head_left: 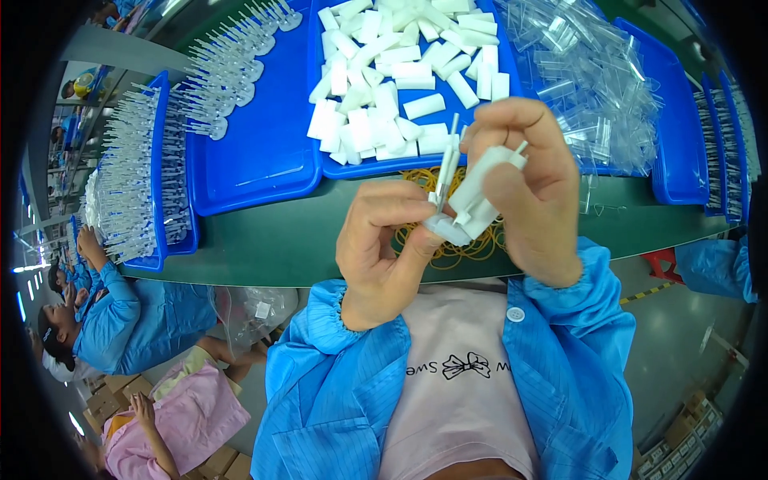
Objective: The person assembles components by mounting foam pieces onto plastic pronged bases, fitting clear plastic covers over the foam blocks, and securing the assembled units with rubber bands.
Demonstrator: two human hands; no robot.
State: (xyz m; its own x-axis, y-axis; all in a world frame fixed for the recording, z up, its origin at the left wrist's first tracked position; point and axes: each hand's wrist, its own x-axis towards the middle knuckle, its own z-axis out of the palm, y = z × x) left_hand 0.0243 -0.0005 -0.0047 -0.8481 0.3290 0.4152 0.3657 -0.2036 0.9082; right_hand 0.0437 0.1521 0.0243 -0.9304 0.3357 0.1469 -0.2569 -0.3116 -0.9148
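Above the green tabletop [272, 248], left fingers [394, 210] pinch pronged plastic [450, 230]; right fingers [524, 120] clasp a foamy white piece [475, 194].

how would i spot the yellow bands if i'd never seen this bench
Find the green table, then the blue tray of white blocks. Between that tray and the person's body, partly hidden by the left hand and right hand, lies a loose tangle of yellow bands. Unlike the chunky white blocks and clear plastic pieces nearby, they are thin yellow loops.
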